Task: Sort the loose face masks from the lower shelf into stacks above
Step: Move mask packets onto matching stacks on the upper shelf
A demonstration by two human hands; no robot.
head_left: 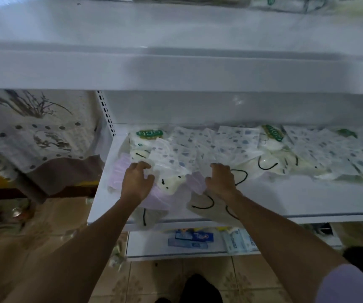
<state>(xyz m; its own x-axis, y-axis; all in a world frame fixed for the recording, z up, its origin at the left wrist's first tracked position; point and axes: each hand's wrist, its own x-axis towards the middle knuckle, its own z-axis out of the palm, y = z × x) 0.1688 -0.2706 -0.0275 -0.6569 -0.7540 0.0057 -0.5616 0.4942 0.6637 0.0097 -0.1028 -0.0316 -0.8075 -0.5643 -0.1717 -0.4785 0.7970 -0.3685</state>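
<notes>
Loose packaged face masks lie scattered over the lower white shelf (pixel 285 202): patterned white packs (pixel 237 145), cream masks with black ear loops (pixel 266 165) and pale purple masks (pixel 119 171). My left hand (pixel 136 182) lies on the purple masks at the shelf's left end, fingers curled onto the edge of a clear patterned pack (pixel 165 162). My right hand (pixel 222 180) is beside it, fingers curled down into the pile on another purple mask (pixel 196 182). The shelf above (pixel 176 71) shows only its white front; mask packs (pixel 285 5) lie on the top shelf.
A slotted upright (pixel 106 114) marks the shelving's left side, with a patterned cloth (pixel 34 136) hanging beyond it. Blue boxes (pixel 191 239) and packets sit on the bottom shelf. One cream mask (pixel 147 217) overhangs the shelf's front edge. Tiled floor lies below.
</notes>
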